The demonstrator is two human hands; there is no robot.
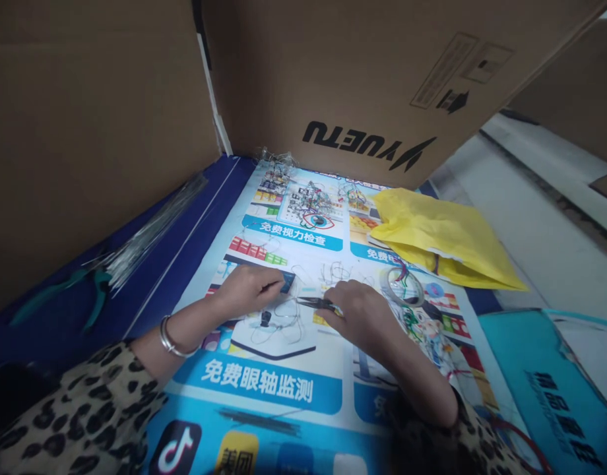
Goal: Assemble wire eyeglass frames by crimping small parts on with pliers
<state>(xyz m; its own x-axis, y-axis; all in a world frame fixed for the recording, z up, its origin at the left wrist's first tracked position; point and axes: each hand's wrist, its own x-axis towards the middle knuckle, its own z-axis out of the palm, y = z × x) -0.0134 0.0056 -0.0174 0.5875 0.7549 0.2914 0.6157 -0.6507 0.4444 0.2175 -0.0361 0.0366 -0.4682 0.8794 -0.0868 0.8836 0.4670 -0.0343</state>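
My left hand [249,289], with a silver bangle at its wrist, is closed in a pinch on a thin wire [286,300]. In my right hand [363,311] is a pair of dark needle-nose pliers [313,302], jaws pointing left at the wire close to my left fingertips. The handles are mostly hidden in my palm. Loose loops of fine wire [288,333] spread over the printed poster between and below my hands. Right of my right hand lies a roll of clear tape [405,287].
Cardboard walls [333,79] stand behind and at left. Bundled straight wires [155,227] and teal-handled pliers [98,290] lie at left. Tangled wire pieces [308,201] sit at the back. A yellow bag [447,231] and a teal bag [541,369] are at right.
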